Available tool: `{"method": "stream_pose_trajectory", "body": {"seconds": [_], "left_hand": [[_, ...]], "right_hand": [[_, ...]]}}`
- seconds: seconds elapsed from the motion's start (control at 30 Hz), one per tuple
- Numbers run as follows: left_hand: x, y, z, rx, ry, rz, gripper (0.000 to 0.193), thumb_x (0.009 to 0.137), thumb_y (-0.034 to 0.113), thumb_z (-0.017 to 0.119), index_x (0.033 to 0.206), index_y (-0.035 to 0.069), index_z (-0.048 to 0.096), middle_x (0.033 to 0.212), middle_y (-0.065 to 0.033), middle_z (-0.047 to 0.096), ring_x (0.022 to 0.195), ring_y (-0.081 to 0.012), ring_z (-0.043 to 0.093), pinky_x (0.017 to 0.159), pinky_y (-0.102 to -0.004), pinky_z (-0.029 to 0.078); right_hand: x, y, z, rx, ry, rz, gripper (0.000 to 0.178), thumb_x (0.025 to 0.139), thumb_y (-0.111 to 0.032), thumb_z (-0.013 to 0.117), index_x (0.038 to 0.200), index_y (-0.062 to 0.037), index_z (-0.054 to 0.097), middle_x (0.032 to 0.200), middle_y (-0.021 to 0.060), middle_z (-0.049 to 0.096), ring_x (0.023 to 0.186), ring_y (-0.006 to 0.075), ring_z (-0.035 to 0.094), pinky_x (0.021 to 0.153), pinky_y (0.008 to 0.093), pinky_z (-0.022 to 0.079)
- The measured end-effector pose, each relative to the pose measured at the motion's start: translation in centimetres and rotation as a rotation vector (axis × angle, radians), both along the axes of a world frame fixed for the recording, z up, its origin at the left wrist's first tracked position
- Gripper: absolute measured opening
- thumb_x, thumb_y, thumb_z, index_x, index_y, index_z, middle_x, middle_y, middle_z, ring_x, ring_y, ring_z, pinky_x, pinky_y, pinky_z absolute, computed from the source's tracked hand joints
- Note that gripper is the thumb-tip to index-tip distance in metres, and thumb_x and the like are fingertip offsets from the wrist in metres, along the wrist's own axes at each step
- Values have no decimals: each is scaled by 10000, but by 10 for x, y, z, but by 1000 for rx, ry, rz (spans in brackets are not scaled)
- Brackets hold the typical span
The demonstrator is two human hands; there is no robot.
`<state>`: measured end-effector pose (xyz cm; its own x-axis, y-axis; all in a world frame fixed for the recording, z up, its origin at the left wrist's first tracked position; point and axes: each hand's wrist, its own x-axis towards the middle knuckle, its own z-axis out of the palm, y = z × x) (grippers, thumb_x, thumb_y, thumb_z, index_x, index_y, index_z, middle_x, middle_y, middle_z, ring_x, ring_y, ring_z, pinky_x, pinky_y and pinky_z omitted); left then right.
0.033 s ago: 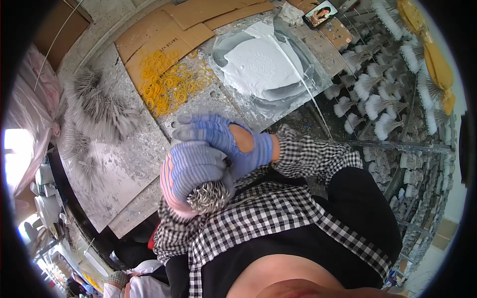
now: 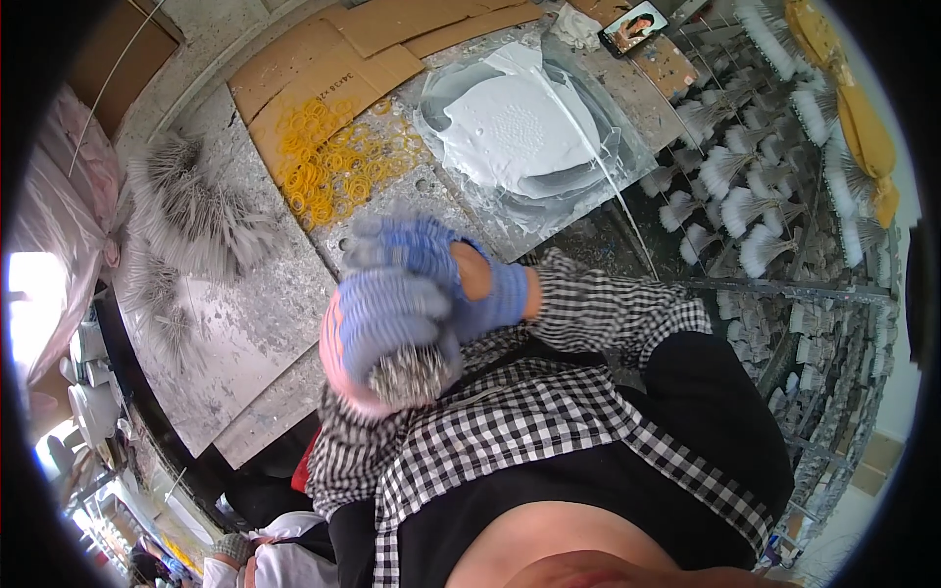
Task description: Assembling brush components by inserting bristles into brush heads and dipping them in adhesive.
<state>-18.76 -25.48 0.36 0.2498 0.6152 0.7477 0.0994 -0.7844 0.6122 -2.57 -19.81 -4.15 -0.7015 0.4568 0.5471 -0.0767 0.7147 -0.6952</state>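
My left hand, in a blue and pink striped knit glove, is closed around a bundle of thin stalks. Their packed silvery-grey ends face me; the far end is hidden. Just beyond it is my right hand, in a blue glove with a gap at its back. Its fingers stretch leftward over the far side of the left fist and are blurred. Whether they touch the bundle is hidden. To the left, loose grey stalks lie fanned on the table. Ahead lies a heap of yellow rubber bands.
A plastic-lined tray of thick white paste, with a thin rod across it, lies ahead right. Racks of white-tipped bundles fill the right. Cardboard and a phone lie at the back. Another person's sleeve shows lower left.
Both hands have shifted slightly and look more blurred. The bundle's ends have moved a little upward in the picture with the left hand. The things on the table stay as they were.
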Motion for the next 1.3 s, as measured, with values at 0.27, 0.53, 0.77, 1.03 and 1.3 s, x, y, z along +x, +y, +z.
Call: {"method": "stream_pose_trajectory", "body": {"seconds": [0.27,0.53,0.77,1.03,1.3], "left_hand": [[5,13,-70,-286,-154,265,253,718,-40,726,958,28,683,902,-97,728,862,-200,701,822,-317,548],[3,3,-63,-721,-517,47,206,756,-67,678,930,19,611,908,-105,669,844,-182,640,782,-330,537],[20,-3,-37,-843,-659,109,662,749,192,830,1338,89,545,1219,-58,653,1123,-171,628,1048,-359,486],[-2,-5,-24,-806,-353,-410,1163,571,67,947,1528,35,288,1192,-77,688,1150,-184,630,1037,-382,484],[-6,-20,-8,-443,4,27,444,710,-102,733,1121,10,606,922,-74,664,843,-158,656,790,-276,537]], "right_hand": [[-21,4,-88,85,-270,-339,756,736,-570,660,1321,-107,539,1304,112,563,1300,286,479,1199,434,276],[-31,-7,-87,-217,99,-217,1208,623,-406,925,1537,-75,209,1524,176,343,1411,327,383,1194,432,324],[-21,-27,-54,-615,-196,-118,910,787,-379,821,1494,-71,338,1480,157,433,1386,304,424,1167,445,356],[-37,-63,-97,-760,157,-106,734,797,-364,786,1421,-123,485,1407,88,540,1305,236,513,1153,414,384],[-4,10,7,-245,-77,222,402,749,-231,760,1094,-99,601,1036,36,621,966,199,627,1003,334,487]]}}
